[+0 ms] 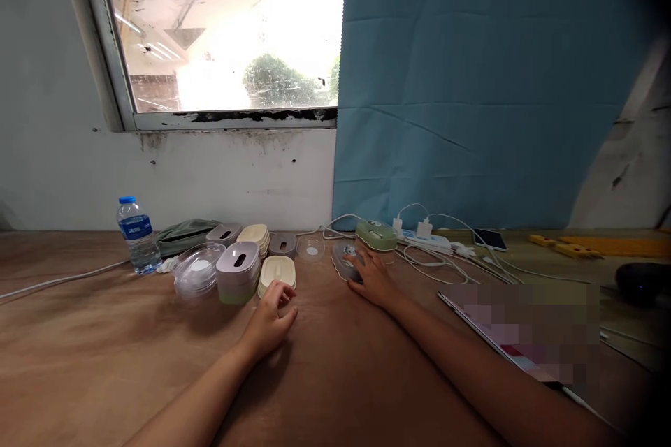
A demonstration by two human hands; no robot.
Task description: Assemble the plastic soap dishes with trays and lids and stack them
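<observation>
My left hand [271, 320] is at the near edge of a stack of cream lids [277, 270], fingers loosely bent and thumb apart, holding nothing. Fingers spread, my right hand [373, 278] reaches onto a flat grey lid [343, 267] with a pale mark; its fingertips appear to touch the top. Just behind that hand sits a green-lidded container [376, 234]. To the left of the cream stack stand lilac slotted boxes [238, 276] and clear round-cornered tubs [195, 272]. A clear square piece [311, 249] lies left of the grey lid.
A water bottle [137, 234] and a green pouch [183, 236] stand at the back left. White cables and a power strip [427, 242] run along the wall, with a phone [490, 240] beside them. A blurred-out tablet [524, 325] lies at right. Yellow tools [576, 250] rest farther right.
</observation>
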